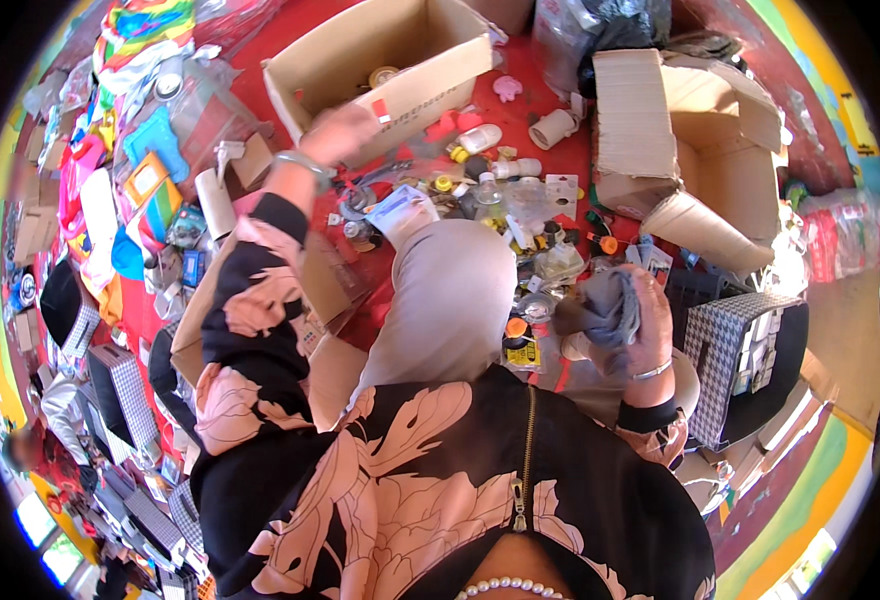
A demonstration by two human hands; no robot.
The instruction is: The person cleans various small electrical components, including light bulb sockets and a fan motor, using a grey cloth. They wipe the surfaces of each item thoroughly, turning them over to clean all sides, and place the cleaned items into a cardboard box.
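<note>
My right hand (650, 322) is closed around a crumpled grey cloth (605, 305), above the right side of a pile of small items. My left hand (342, 136) reaches forward to the front wall of a large open cardboard box (430, 92). It is smeared by motion, so its fingers cannot be read. A small round tan item (384, 76) lies inside that box. Between my hands the pile holds a clear plastic bottle (488, 196), a white bottle with a yellow cap (478, 139), a blue-and-white packet (403, 212) and an orange-topped piece (516, 328).
A second open cardboard box (725, 150) stands at the right, with a white cup-like container (554, 130) left of it. A houndstooth-patterned box (735, 350) is near my right arm. Colourful goods heap at the left, including a blue frame-like piece (156, 138). Another person (45, 450) is far left.
</note>
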